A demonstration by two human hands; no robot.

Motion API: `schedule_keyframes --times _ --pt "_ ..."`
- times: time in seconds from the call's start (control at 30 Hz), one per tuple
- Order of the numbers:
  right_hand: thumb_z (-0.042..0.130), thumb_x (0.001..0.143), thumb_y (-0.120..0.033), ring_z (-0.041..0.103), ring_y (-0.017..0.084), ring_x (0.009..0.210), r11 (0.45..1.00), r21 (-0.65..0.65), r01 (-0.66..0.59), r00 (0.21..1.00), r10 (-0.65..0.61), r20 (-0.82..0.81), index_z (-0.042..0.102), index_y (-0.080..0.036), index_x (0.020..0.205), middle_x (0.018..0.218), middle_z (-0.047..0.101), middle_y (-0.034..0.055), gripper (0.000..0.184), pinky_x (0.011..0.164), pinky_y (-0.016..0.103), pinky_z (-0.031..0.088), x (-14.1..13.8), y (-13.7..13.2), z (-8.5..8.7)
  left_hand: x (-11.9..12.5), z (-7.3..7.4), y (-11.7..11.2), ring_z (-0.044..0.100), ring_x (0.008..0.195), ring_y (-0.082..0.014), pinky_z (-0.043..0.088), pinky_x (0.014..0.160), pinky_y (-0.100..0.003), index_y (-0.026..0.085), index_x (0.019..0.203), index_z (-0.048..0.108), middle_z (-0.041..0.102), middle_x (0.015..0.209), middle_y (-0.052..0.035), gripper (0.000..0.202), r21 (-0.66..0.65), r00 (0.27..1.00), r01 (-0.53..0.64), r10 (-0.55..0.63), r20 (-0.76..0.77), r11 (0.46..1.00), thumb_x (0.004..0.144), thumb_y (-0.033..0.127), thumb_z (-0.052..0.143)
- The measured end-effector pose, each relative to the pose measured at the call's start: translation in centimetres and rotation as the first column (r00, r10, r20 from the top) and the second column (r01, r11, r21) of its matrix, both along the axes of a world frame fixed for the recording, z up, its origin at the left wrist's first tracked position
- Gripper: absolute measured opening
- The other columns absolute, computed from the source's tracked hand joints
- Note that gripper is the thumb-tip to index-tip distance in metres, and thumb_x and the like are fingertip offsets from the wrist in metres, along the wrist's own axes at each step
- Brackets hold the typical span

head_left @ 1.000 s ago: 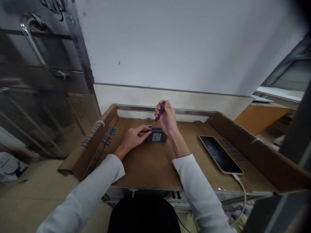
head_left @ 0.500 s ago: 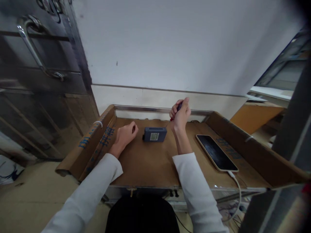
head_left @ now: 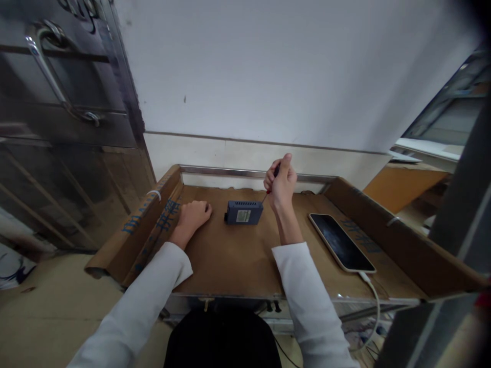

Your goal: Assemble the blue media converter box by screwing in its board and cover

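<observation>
- Right now, right hand (head_left: 283,185) was wrapped tight around a small screwdriver (head_left: 270,180), dark handle up, thin shaft angled down-left.
- Screwdriver tip sat at or just beside the right end of the blue box (head_left: 243,211); contact unclear.
- Blue box lay flat mid-bench (head_left: 230,260), pale label on the near side, between both hands.
- Left hand (head_left: 193,214) rested on the bench left of the box, fingers curled into a loose fist, apart from the box; can't tell if anything was inside it.
- Phone (head_left: 341,242) lay screen-up, dark, to the right, white cable (head_left: 376,299) plugged in at its near end and running off the bench edge.
- Cardboard covered the bench, flaps raised left and right.
</observation>
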State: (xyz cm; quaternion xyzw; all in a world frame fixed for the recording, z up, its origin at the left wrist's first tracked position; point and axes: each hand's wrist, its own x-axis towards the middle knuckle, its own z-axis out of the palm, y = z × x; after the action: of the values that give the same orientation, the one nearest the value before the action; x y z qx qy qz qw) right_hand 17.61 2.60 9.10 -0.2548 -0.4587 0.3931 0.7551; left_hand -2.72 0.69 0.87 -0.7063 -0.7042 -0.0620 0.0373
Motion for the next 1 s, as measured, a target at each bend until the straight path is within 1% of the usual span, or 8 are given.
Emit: schedule_keyframes --times 0.17,0.3,0.37,0.47,0.53,0.6,0.8,1.0 --pt "0.046 0.082 -0.066 0.018 0.002 0.03 1.0 0.007 0.003 1.0 -0.003 0.005 0.044 -0.021 0.063 0.04 0.028 -0.0112 0.049 0.03 0.016 0.013 0.0 -0.1 0.0 0.0 0.1 -0.1 0.068 0.089 -0.0288 0.048 0.071 -0.035 0.016 0.088 0.069 0.072 0.093 -0.0134 0.039 0.012 1.0 0.009 -0.009 0.01 1.0 0.091 0.037 0.036" --pt "0.044 0.082 -0.067 0.017 0.003 0.03 1.0 0.006 0.021 1.0 -0.021 0.003 0.044 -0.021 0.063 0.04 0.028 -0.0111 0.049 0.03 0.017 0.013 0.0 -0.2 0.0 0.6 0.4 -0.7 0.067 0.077 -0.0238 0.046 0.064 -0.031 0.018 0.087 0.062 0.07 0.083 -0.0078 0.035 0.246 0.987 0.057 -0.092 0.131 0.968 0.093 0.041 0.036" --pt "0.043 0.082 -0.067 0.018 0.003 0.03 0.999 0.005 0.036 0.999 -0.036 0.009 0.044 -0.021 0.063 0.04 0.028 -0.0109 0.049 0.03 0.017 0.013 0.0 -0.2 0.0 1.4 0.6 -1.3 0.066 0.077 -0.02 0.046 0.064 -0.028 0.019 0.092 0.059 0.069 0.085 -0.0054 0.03 0.426 0.956 0.128 -0.226 0.188 0.895 0.094 0.038 0.036" --pt "0.042 0.082 -0.068 0.018 0.003 0.03 0.999 0.011 0.046 0.999 -0.046 0.012 0.044 -0.022 0.064 0.041 0.028 -0.011 0.05 0.03 0.017 0.013 0.0 -0.2 0.0 3.2 0.7 -2.2 0.062 0.091 -0.0197 0.047 0.076 -0.029 0.017 0.099 0.057 0.067 0.097 -0.0074 0.024 0.632 0.884 0.261 -0.444 0.148 0.73 0.093 0.031 0.039" --pt "0.041 0.083 -0.067 0.018 0.003 0.03 0.999 0.013 0.046 0.999 -0.046 0.022 0.043 -0.022 0.064 0.041 0.028 -0.0111 0.05 0.031 0.017 0.013 0.0 -0.1 0.0 4.5 0.7 -2.6 0.059 0.1 -0.0208 0.046 0.087 -0.031 0.015 0.11 0.056 0.065 0.111 -0.0104 0.027 0.698 0.85 0.327 -0.521 0.077 0.637 0.092 0.03 0.042" --pt "0.04 0.084 -0.066 0.019 0.003 0.03 0.998 0.016 0.053 0.998 -0.053 0.043 0.042 -0.022 0.064 0.041 0.028 -0.0111 0.049 0.031 0.017 0.014 0.0 -0.1 -0.1 5.6 0.5 -2.7 0.055 0.109 -0.0228 0.042 0.096 -0.036 0.014 0.12 0.053 0.06 0.122 -0.0125 0.033 0.708 0.841 0.372 -0.54 0.016 0.6 0.093 0.029 0.041" --pt "0.045 0.087 -0.055 0.022 0.005 0.034 0.982 0.121 0.148 0.981 -0.161 0.112 0.043 -0.024 0.079 0.045 0.031 -0.0118 0.032 0.033 0.018 0.018 -0.8 -0.7 -0.4 7.4 -0.7 -2.0 0.051 0.121 -0.0222 0.035 0.106 -0.037 0.011 0.129 0.048 0.057 0.132 -0.0119 0.039 0.608 0.802 0.52 -0.588 -0.105 0.6 0.096 0.025 0.034" --pt "0.055 0.085 -0.046 0.034 0.006 0.041 0.978 0.136 0.16 0.974 -0.179 0.137 0.033 -0.029 0.088 0.058 0.04 -0.0103 0.028 0.037 0.018 0.025 -1.2 -1.4 -0.5 8.8 -0.8 -2.5 0.055 0.113 -0.0232 0.04 0.098 -0.038 0.009 0.127 0.05 0.061 0.124 -0.0136 0.038 0.585 0.843 0.473 -0.531 -0.084 0.659 0.097 0.022 0.032"
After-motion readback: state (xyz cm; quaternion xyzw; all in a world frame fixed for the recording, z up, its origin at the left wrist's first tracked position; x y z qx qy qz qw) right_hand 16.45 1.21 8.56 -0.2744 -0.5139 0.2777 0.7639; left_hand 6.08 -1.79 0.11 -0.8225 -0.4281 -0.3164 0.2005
